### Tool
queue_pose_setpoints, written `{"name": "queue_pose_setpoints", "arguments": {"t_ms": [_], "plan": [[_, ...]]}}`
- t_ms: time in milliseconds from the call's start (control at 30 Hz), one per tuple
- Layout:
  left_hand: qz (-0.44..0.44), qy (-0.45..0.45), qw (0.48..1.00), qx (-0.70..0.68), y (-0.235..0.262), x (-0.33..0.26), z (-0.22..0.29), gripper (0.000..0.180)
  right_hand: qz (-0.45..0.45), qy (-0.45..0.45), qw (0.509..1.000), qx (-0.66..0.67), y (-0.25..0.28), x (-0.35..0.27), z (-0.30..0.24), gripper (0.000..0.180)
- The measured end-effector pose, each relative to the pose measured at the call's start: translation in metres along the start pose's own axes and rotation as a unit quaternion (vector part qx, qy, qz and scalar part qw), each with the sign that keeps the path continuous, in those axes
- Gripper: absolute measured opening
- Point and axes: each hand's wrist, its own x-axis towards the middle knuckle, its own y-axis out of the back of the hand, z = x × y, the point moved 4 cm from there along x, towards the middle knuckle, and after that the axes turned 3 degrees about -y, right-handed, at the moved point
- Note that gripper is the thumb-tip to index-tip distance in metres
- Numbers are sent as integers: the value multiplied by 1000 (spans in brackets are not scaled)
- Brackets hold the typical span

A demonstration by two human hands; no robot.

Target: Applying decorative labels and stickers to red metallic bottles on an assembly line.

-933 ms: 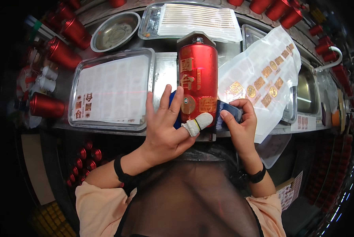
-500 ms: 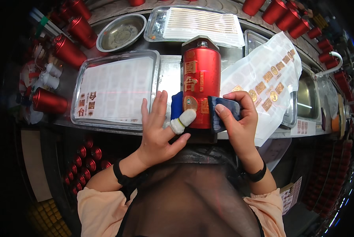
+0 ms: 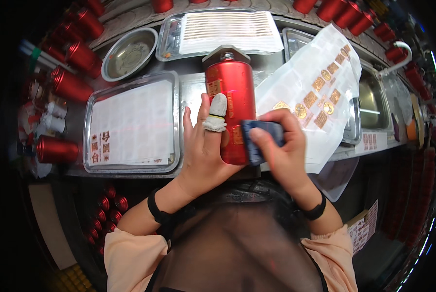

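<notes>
A shiny red bottle (image 3: 242,92) lies in a holder (image 3: 226,50), its neck pointing away from me, with gold stickers along its left and middle. My left hand (image 3: 198,153) is against the bottle's left side, fingers stretched and apart. One finger, wrapped in a whitish cover (image 3: 219,104) with a yellow-and-black band, lies over the gold stickers. Between the thumb and fingers of my right hand (image 3: 288,146) is a dark blue flat pad (image 3: 253,152), its edge against the bottle's lower right side. The left finger hides part of the stickers.
To the left sits a metal tray (image 3: 175,121) of sticker sheets; behind are a round metal bowl (image 3: 112,73) and another sheet-filled tray (image 3: 167,41). A large backing sheet (image 3: 276,90) with gold stickers spreads rightward, near a sink (image 3: 373,104). Several red bottles (image 3: 57,149) line the edges.
My left hand has slid up along the bottle, its covered finger now higher over the stickers. My right hand still holds the pad near the lower part. The whole view has shifted slightly.
</notes>
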Motion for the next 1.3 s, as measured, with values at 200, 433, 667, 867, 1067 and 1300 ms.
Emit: {"name": "queue_pose_setpoints", "arguments": {"t_ms": [200,433,667,867,1067,1300], "plan": [[-53,27,995,-85,-5,0,-6,123,50,-79,995,39,21,-15,54,17],[-67,125,953,-268,-5,-3,-12,119,47,-65,995,66,23,-10,30,17],[-105,129,972,-166,-11,-8,-21,115,37,-107,994,1,32,-5,62,19],[-76,110,985,-112,6,1,-3,109,54,-17,997,-48,28,1,37,21],[-45,13,998,-36,12,-5,3,86,113,-22,993,-18,27,-9,35,24],[-50,-12,998,-21,9,-16,-11,66,-31,241,959,-144,18,-17,2,34]]}}
